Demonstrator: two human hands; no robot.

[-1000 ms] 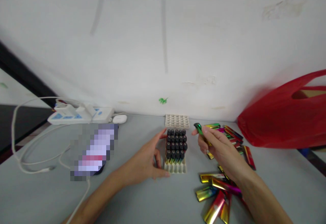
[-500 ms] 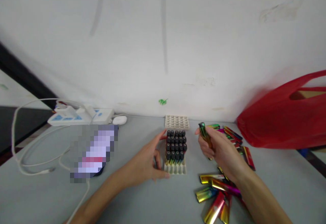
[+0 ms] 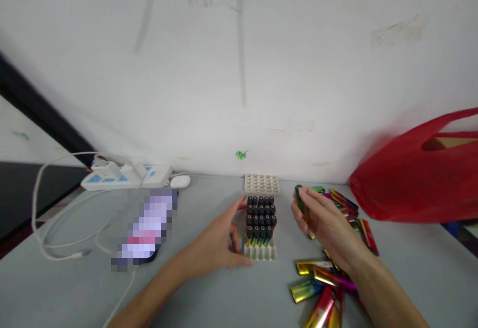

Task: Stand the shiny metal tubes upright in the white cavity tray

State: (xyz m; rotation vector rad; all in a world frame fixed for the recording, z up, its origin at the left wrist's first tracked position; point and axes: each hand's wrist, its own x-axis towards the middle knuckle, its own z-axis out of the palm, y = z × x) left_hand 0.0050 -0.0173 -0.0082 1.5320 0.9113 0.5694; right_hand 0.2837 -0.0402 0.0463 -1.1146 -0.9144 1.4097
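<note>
A white moulded tray [image 3: 260,254] stands on the desk with rows of upright lighters [image 3: 261,214] in it, black tops up; its front row of pockets shows bare. My left hand [image 3: 214,241] spans the tray's left side, thumb at the front corner and index finger at the far end, the other fingers curled. To the right of the tray, my right hand [image 3: 323,216] is closed around a shiny green-gold lighter [image 3: 301,203], its dark end pointing up. Part of that lighter is hidden by the fingers.
Loose metallic lighters [image 3: 323,280] lie around my right forearm, with more behind that hand. Another white tray [image 3: 262,183] sits by the wall. A red bag [image 3: 407,183] is at right; a phone [image 3: 147,233], power strip [image 3: 127,176] and white cables are at left.
My right hand has turned slightly, and less of the lighter shows between its fingers. My left hand keeps its place at the tray. The whole view has shifted a little.
</note>
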